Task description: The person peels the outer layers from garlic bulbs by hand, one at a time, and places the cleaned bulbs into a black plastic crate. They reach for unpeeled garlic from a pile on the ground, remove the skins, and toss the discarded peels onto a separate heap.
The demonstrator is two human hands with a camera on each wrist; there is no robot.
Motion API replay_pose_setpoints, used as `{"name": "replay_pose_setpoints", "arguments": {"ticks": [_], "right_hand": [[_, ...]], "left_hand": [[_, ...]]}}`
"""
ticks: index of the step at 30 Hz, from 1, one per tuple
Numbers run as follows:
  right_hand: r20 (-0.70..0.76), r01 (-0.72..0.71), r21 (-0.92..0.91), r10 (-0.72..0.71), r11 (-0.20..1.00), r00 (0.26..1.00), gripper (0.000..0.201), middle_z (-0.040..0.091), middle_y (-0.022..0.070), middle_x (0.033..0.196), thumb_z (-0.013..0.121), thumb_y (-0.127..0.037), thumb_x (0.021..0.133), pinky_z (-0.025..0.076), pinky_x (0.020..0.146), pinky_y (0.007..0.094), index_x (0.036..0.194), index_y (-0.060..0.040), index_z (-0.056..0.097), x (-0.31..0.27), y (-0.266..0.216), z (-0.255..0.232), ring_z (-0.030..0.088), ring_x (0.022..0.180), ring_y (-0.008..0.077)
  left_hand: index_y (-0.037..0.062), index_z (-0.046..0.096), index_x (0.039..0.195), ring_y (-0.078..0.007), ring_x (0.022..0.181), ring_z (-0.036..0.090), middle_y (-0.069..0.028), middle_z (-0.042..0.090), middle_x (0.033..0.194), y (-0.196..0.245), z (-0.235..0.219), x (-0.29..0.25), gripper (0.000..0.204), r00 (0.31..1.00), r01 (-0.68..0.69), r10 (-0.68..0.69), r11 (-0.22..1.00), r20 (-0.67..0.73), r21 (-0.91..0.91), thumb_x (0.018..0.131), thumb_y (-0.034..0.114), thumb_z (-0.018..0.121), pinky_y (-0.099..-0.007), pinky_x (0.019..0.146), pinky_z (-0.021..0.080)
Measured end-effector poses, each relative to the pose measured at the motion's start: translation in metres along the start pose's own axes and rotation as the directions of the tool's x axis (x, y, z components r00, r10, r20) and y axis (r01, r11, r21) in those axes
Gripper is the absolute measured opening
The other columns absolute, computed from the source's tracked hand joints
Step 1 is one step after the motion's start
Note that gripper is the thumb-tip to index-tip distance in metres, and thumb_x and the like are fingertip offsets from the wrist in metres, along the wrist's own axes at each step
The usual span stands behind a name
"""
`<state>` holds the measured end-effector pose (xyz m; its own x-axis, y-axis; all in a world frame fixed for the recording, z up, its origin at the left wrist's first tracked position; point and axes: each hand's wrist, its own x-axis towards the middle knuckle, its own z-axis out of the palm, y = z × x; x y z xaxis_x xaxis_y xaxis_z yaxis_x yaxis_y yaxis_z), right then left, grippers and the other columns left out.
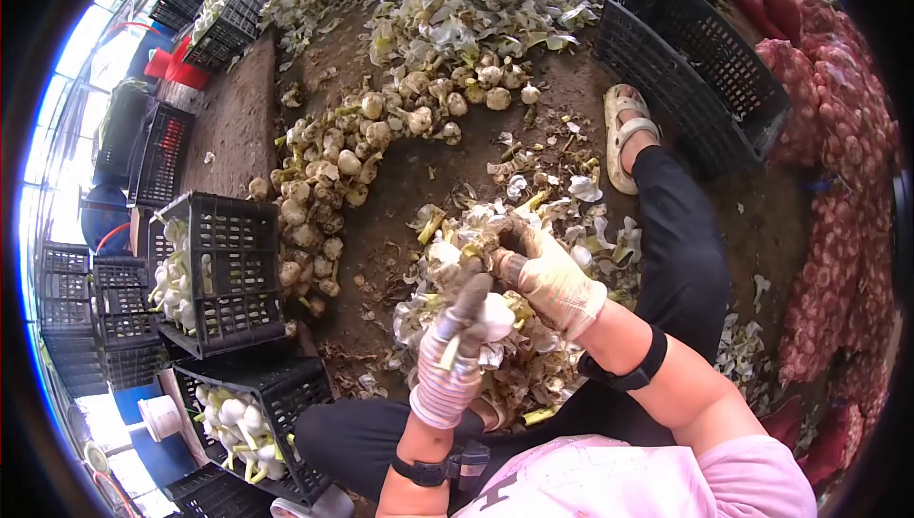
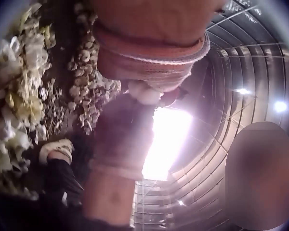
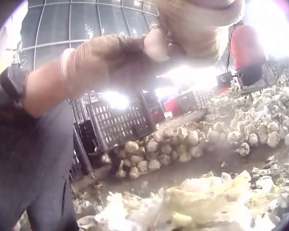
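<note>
In the head view both gloved hands meet over a pile of peeled skins (image 1: 533, 375). My left hand (image 1: 452, 356), in a striped dirty glove, curls round a white garlic bulb (image 1: 496, 317). The right hand (image 1: 552, 275) is close beside it, its fingers bent at the bulb's stem end; whether they pinch anything is hard to see. In the left wrist view the pale bulb (image 2: 144, 92) sits between the two gloves. The right wrist view shows the bulb (image 3: 156, 45) at the left hand's fingertips, touching or nearly touching the right glove.
Unpeeled bulbs (image 1: 314, 194) lie in a curved heap ahead and left. Black crates of white garlic (image 1: 228, 270) stand at the left; a black crate (image 1: 685, 70) is at the upper right beside red net sacks (image 1: 828, 194). Another person (image 3: 248, 53) sits farther off.
</note>
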<state>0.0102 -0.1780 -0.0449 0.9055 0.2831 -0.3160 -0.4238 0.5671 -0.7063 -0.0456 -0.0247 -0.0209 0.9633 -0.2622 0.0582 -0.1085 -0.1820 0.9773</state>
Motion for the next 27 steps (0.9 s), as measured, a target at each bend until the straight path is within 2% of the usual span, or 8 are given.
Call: {"name": "replay_pose_setpoints", "arguments": {"ticks": [2, 4, 8, 14, 17, 21, 22, 27], "right_hand": [[0.101, 0.245, -0.643, -0.236, 0.726, 0.966, 0.027, 0.062, 0.011, 0.101, 0.059, -0.012, 0.086, 0.047, 0.085, 0.0343, 0.11, 0.0009, 0.054, 0.008, 0.008, -0.011, 0.06, 0.094, 0.0239], [0.133, 0.129, -0.988, 0.053, 0.083, 0.99, 0.027, 0.059, 0.0239, 0.1, 0.061, -0.016, 0.082, 0.049, 0.077, 0.0438, 0.105, -0.0041, 0.055, 0.001, -0.004, -0.006, 0.059, 0.09, 0.042], [0.252, 0.344, -0.866, 0.276, -0.363, 0.927, 0.039, 0.062, 0.014, 0.095, 0.067, -0.038, 0.078, 0.046, 0.08, 0.0418, 0.101, -0.0074, 0.064, -0.018, 0.001, -0.003, 0.059, 0.094, 0.0316], [0.498, 0.499, -0.851, -0.049, 0.165, 0.866, 0.01, 0.061, 0.0149, 0.087, 0.068, -0.007, 0.063, 0.047, 0.063, 0.0343, 0.066, -0.0012, 0.061, -0.013, -0.011, -0.003, 0.059, 0.071, 0.03], [0.339, 0.414, -0.832, -0.252, 0.369, 0.906, 0.012, 0.057, 0.0121, 0.076, 0.063, -0.004, 0.063, 0.045, 0.058, 0.0304, 0.062, -0.0014, 0.052, -0.023, -0.016, 0.013, 0.056, 0.064, 0.0214], [0.141, 0.128, -0.751, -0.033, 0.648, 0.99, 0.024, 0.058, 0.011, 0.078, 0.051, 0.005, 0.064, 0.045, 0.063, 0.03, 0.087, -0.003, 0.053, -0.021, -0.026, 0.003, 0.055, 0.064, 0.0226], [0.271, 0.381, -0.784, -0.283, 0.49, 0.92, 0.034, 0.059, 0.0098, 0.083, 0.047, 0.008, 0.061, 0.047, 0.061, 0.0304, 0.092, -0.0037, 0.055, -0.015, -0.02, 0.002, 0.058, 0.064, 0.0208], [0.275, 0.196, -0.931, 0.238, 0.308, 0.932, 0.041, 0.055, 0.0156, 0.096, 0.06, -0.011, 0.067, 0.051, 0.069, 0.0422, 0.107, -0.006, 0.055, -0.017, -0.042, -0.012, 0.059, 0.084, 0.0364]], "left_hand": [[0.0035, 0.045, 0.132, -0.022, 0.119, 0.05, -0.0127, 0.054, 0.125, -0.001, -0.003, 0.001, 0.055, 0.965, 0.104, -0.217, 0.828, -0.145, -0.552, 0.091, 0.039, 0.056, -0.0342, 0.1, 0.041], [0.0038, 0.045, 0.13, -0.0238, 0.104, 0.059, -0.0124, 0.058, 0.117, 0.008, -0.017, 0.009, 0.053, 0.814, -0.029, -0.441, 0.621, -0.38, -0.783, 0.092, 0.041, 0.054, -0.0361, 0.091, 0.051], [-0.0004, 0.056, 0.107, -0.0295, 0.094, 0.063, -0.0171, 0.062, 0.101, -0.013, -0.124, 0.002, 0.031, 0.729, -0.277, -0.523, 0.364, -0.442, -0.889, 0.085, 0.021, 0.063, -0.0421, 0.081, 0.057], [-0.0021, 0.054, 0.112, -0.0307, 0.1, 0.061, -0.0192, 0.062, 0.108, 0.029, -0.27, 0.025, 0.041, 0.564, -0.614, -0.084, 0.622, -0.821, -0.486, 0.089, 0.031, 0.058, -0.0407, 0.087, 0.054], [0.0039, 0.057, 0.108, -0.0228, 0.092, 0.062, -0.0108, 0.065, 0.097, -0.012, -0.258, 0.078, 0.034, 0.734, -0.241, -0.256, 0.768, -0.629, -0.594, 0.091, 0.033, 0.053, -0.038, 0.083, 0.053], [0.0042, 0.061, 0.107, -0.0154, 0.07, 0.062, -0.0042, 0.063, 0.088, -0.101, -0.16, 0.156, 0.029, 0.788, 0.287, -0.472, 0.85, -0.396, -0.442, 0.088, 0.026, 0.063, -0.0286, 0.059, 0.051], [0.0045, 0.063, 0.106, -0.0136, 0.067, 0.061, -0.0037, 0.064, 0.088, -0.127, -0.139, 0.171, 0.026, 0.82, 0.308, -0.456, 0.861, -0.346, -0.406, 0.088, 0.023, 0.064, -0.0262, 0.055, 0.049], [0.0111, 0.065, 0.108, -0.0272, 0.092, 0.063, -0.0119, 0.065, 0.103, -0.222, -0.051, 0.257, 0.026, 0.97, 0.198, -0.101, 0.855, -0.22, 0.48, 0.083, 0.016, 0.063, -0.0343, 0.081, 0.049]]}}
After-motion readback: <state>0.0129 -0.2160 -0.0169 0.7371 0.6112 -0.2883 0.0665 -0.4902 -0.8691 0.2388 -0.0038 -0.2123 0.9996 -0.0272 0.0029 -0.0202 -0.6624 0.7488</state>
